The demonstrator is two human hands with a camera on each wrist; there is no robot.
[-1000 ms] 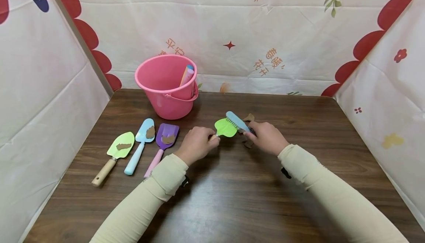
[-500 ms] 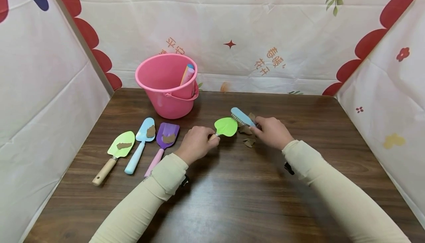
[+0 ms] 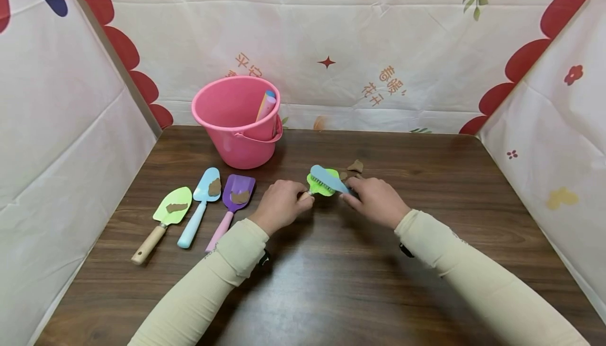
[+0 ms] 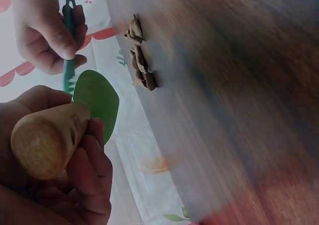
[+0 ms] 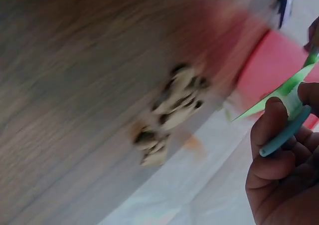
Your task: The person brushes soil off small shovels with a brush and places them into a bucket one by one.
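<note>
My left hand (image 3: 282, 204) grips the wooden handle (image 4: 47, 140) of a small green trowel, its blade (image 4: 99, 103) pointing right. In my right hand (image 3: 379, 201) is a blue brush (image 3: 326, 179), its bristles facing down over the green blade; whether they touch it is hard to tell. The fingers curl round the brush handle (image 5: 284, 135) in the right wrist view. Brown clay-like pieces (image 3: 355, 166) lie on the table just beyond the trowel, partly hidden by the right hand. They show more fully as brown lumps (image 4: 142, 65) in the left wrist view.
To the left lie a green trowel (image 3: 172, 204), a light blue trowel (image 3: 203, 185) and a purple shovel (image 3: 240, 184), each bearing a brown piece. A pink bucket (image 3: 241, 146) with colourful items inside stands at the back of the wooden table (image 3: 379, 283). Patterned cloth (image 3: 303, 36) surrounds the table.
The brush in my right hand first shifts right, off the green blade's edge, then comes back left over the middle of the blade. My left hand and the trowel stay in place.
</note>
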